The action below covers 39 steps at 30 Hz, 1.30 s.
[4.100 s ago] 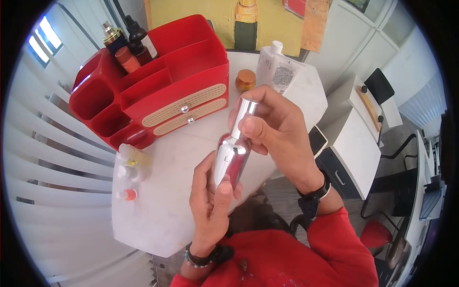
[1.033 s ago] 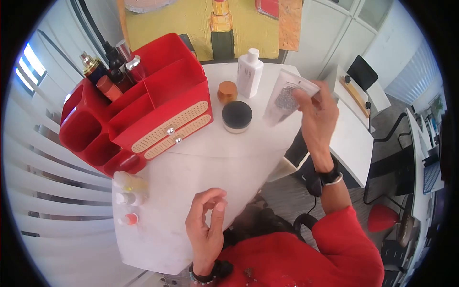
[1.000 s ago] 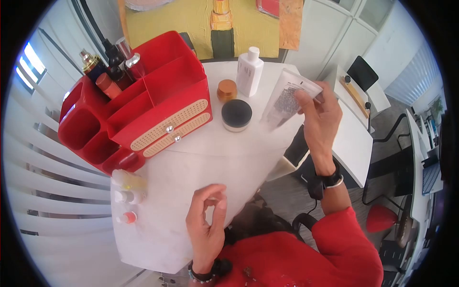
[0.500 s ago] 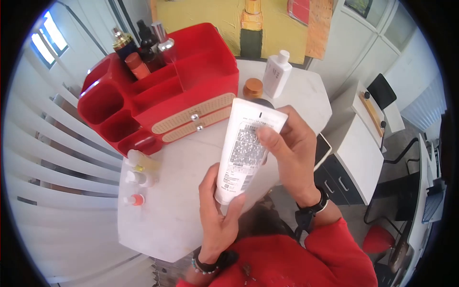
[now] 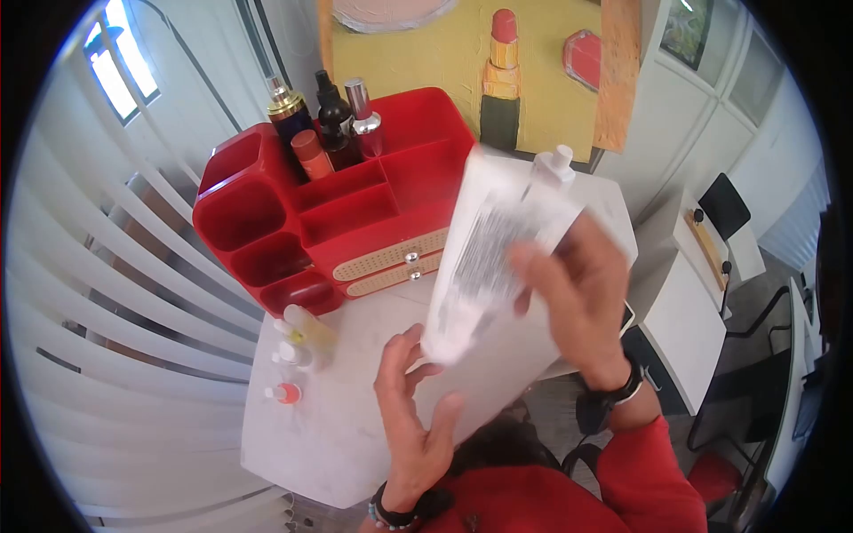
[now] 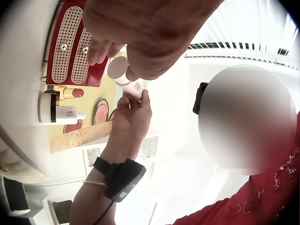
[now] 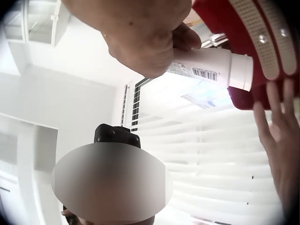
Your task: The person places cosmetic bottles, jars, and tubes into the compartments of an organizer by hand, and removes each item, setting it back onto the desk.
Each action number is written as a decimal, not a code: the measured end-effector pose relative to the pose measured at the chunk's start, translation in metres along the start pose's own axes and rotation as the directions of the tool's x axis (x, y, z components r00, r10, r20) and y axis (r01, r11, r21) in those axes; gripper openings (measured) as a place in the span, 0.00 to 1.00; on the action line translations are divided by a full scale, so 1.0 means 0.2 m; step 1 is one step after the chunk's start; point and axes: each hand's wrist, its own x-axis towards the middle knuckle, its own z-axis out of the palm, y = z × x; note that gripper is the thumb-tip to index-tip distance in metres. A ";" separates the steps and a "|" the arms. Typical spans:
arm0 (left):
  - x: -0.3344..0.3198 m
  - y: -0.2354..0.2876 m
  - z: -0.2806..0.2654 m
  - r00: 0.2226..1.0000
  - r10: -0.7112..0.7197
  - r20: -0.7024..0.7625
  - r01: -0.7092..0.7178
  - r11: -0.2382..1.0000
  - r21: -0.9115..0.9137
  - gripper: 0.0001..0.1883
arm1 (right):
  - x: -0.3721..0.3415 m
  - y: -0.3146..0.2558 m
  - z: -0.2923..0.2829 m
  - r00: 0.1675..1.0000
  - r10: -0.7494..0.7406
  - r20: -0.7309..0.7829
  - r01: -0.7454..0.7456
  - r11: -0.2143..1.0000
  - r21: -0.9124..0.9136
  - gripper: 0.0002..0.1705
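A white squeeze tube [image 5: 484, 258], blurred and cap down, slants above the table in the head view. My right hand [image 5: 577, 302] grips it by its flat upper end, thumb across the printed side. Below the tube my left hand [image 5: 413, 426] has its fingers loosely bent, apart from the cap. The right wrist view shows the round cap of the tube [image 7: 206, 70] pointing toward the extended fingers of the left hand [image 7: 276, 126]. From the left wrist, the tube's cap end [image 6: 118, 68] appears beside the left hand [image 6: 140, 35].
A red organizer [image 5: 320, 253] with two drawers stands behind, holding several bottles, one a silver-capped bottle [image 5: 364, 124]. Small bottles [image 5: 306, 329] line the table's left edge. A white bottle [image 5: 555, 164] is partly hidden behind the tube. A black-lidded jar [image 6: 47, 107] shows in the left wrist view.
The silver-capped bottle, earlier in both hands, stands in the organizer. The right hand has brought the tube in from the right; the left hand, round its cap half a second ago, has let go.
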 end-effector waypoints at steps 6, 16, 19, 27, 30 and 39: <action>-0.04 0.05 -0.05 0.992 -0.101 -0.072 0.083 0.971 -0.225 0.40 | 0.61 -0.06 0.06 0.802 -0.582 -0.133 0.515 0.788 -0.337 0.22; -0.09 0.08 -0.12 0.988 -0.111 -0.107 0.093 0.981 -0.168 0.32 | 1.10 0.29 0.34 0.820 -0.562 0.109 0.469 0.551 -0.690 0.20; -0.09 0.08 -0.14 0.984 -0.129 -0.124 0.107 0.980 -0.169 0.30 | 1.09 0.33 0.36 0.866 -0.489 0.106 0.419 0.594 -0.687 0.20; -0.09 0.07 -0.14 0.980 -0.158 -0.123 0.135 0.975 -0.179 0.28 | 1.06 0.33 0.31 0.906 -0.405 0.121 0.393 0.701 -0.595 0.24; -0.09 0.08 -0.13 0.982 -0.161 -0.103 0.142 0.974 -0.176 0.27 | 1.00 0.30 0.21 0.921 -0.369 0.124 0.371 0.737 -0.564 0.24; -0.08 0.08 -0.08 0.980 -0.176 -0.088 0.162 0.975 -0.149 0.26 | 0.87 0.35 -0.41 0.788 -0.601 -0.132 0.373 0.637 -0.674 0.17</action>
